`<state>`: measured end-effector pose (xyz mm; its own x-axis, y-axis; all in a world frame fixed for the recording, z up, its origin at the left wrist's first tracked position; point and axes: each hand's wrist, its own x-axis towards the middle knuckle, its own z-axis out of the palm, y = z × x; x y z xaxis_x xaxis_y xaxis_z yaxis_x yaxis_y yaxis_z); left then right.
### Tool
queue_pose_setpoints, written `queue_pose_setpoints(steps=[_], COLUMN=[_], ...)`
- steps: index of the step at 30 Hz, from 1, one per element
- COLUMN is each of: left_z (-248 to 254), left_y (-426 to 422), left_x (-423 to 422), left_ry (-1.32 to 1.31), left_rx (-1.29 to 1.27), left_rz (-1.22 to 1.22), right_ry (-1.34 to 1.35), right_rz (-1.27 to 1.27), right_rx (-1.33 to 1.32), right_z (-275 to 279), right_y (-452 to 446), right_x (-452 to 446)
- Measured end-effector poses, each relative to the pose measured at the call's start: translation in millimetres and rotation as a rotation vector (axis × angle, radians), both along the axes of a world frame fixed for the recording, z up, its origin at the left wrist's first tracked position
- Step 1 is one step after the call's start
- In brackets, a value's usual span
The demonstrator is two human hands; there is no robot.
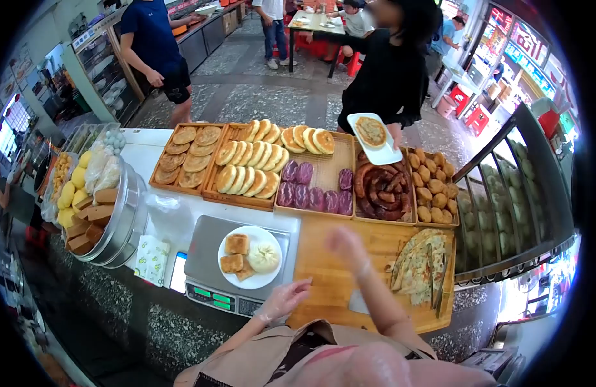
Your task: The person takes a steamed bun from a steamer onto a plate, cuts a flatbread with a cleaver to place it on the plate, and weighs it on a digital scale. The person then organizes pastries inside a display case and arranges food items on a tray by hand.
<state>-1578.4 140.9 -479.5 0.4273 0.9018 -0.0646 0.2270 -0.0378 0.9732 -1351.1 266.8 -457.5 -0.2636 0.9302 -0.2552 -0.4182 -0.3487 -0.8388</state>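
Observation:
My left hand (285,300), in a thin clear glove, is beside the scale's right corner with its fingers stretched out and nothing in them. My right hand (347,248) is raised over the wooden board (320,284); motion smears its fingers. On the digital scale (204,258) stands a white plate (248,232) with a pleated steamed bun (264,257) and several browned square pieces (237,244). A grey flat blade (358,302) lies partly hidden under my right forearm. Tongs (438,284) rest on a flatbread (415,261) at the board's right side.
Trays of flat round breads (195,158), pale pan-fried cakes (246,184), purple rolls (316,198), sausages (383,187) and brown balls (433,187) line the far side. A steamer (127,222) stands left, a rack (511,206) right. A person in black holds a plate (383,153) with a pastry.

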Motion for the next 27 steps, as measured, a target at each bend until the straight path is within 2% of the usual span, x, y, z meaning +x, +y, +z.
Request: queue_pose_setpoints(steps=[1, 2, 4, 5, 7, 9, 12, 14, 18, 19, 22, 26, 27], left_z=[-4, -11, -27, -23, -20, -21, -26, -22, -6, -17, -10, -3, -5], left_y=[2, 3, 6, 3, -6, -12, -18, -20, -36, -38, -39, -39, -40], left_x=[7, 13, 24, 31, 35, 36, 38, 41, 48, 48, 42, 39, 38], left_ry=[-0.258, -0.265, -0.417, -0.521, -0.511, -0.500, -0.631, -0.498, -0.573, -0.500, -0.359, -0.261, -0.261], left_rx=[-0.257, -0.255, -0.622, -0.702, -0.671, -0.634, -0.647, -0.624, -0.679, -0.602, -0.475, -0.364, -0.363], left_rz=[0.037, 0.006, 0.077, 0.171, 0.177, 0.195, 0.104, -0.071, -0.218, -0.221, -0.216, -0.218, -0.210], right_ry=[0.081, 0.161, 0.412, 0.404, 0.329, 0.396, 0.498, 0.528, 0.370, 0.317, 0.211, 0.204, 0.324], right_rz=[0.072, 0.136, 0.287, 0.265, 0.220, 0.181, 0.083, 0.020, -0.134, -0.176, -0.218, -0.218, -0.209], right_rx=[-0.009, -0.018, -0.179, -0.174, -0.222, -0.223, -0.160, -0.096, 0.057, 0.085, 0.042, 0.013, 0.039], right_z=[-5, -7, -4, -2, 0, 7, -2, -3, 12, 15, 7, 20, 28], right_y=[-20, -38, -66, -73, -87, -90, -94, -93, -97, -97, -97, -99, -101], right_x=[-14, -33, -53, -62, -76, -74, -72, -69, -69, -71, -71, -74, -76])
